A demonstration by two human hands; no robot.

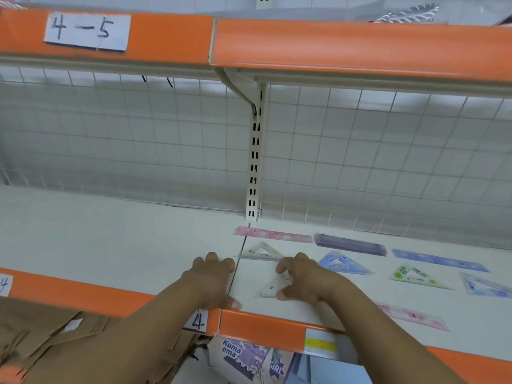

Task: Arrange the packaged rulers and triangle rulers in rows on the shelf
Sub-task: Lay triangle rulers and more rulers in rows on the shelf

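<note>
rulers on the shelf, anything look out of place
Yes: a pink ruler lies alone near the front of the shelf, apart from the other rulers along the back. The small triangle in the right hand also sits ahead of the triangle row.

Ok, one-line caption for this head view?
The right hand pinches a clear packaged triangle ruler on the white shelf; the left hand rests beside it.

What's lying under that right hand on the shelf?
A clear triangle ruler lies flat on the white shelf; the right hand pinches its right corner between thumb and fingers. That corner is covered by the hand, so its tip cannot be seen.
</note>
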